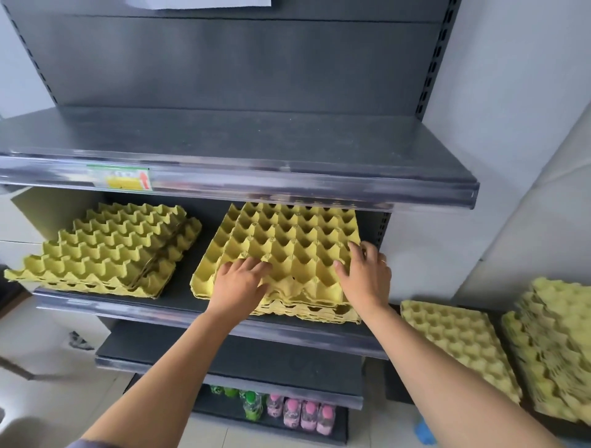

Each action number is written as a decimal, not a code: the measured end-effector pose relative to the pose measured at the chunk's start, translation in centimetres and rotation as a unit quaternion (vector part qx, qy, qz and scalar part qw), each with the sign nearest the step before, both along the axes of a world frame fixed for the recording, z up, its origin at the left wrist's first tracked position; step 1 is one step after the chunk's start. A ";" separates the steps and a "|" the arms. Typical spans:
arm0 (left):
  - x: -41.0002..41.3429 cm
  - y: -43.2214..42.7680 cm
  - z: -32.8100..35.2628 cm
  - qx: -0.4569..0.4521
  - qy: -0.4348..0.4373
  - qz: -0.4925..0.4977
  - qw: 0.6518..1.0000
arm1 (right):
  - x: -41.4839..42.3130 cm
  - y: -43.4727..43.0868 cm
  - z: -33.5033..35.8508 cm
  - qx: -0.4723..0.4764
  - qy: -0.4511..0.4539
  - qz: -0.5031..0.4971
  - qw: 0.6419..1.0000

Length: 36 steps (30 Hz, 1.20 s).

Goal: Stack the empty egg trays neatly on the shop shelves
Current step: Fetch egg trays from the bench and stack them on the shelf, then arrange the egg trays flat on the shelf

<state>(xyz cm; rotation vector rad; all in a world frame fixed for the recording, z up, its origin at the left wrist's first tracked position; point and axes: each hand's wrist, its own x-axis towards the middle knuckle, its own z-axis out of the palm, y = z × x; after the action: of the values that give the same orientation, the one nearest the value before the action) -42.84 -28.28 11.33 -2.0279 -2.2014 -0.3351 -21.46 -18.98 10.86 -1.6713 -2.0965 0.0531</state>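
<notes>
On the middle shelf (182, 287), your left hand (241, 281) and right hand (364, 275) lie flat, fingers spread (gripping nothing), pressing the top tray (287, 239), likely to nest it squarely.

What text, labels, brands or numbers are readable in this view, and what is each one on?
Price tag on the upper shelf edge: print too blurred to read; a red arrow shows.
Bottles at the bottom: labels too small to read.
White paper at the top: no writing visible.
Nothing else carries text.
</notes>
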 end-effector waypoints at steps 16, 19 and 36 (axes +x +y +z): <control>9.6 0.0 5.6 0.172 0.011 -0.198 0.965 | 8.8 -6.0 4.0 0.237 -0.008 0.050 0.970; 14.3 1.2 6.0 0.179 0.000 -0.236 0.955 | 13.6 -6.2 4.4 0.252 -0.012 0.034 0.967; 40.4 7.3 1.0 0.142 -0.054 -0.296 0.943 | 42.8 -2.8 1.8 0.166 -0.055 0.012 0.984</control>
<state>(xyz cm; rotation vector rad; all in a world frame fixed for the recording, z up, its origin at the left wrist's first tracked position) -2.49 -20.97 12.36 -2.4899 -1.4209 -0.7862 21.29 -21.82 12.62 -1.4770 -2.0681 -0.3706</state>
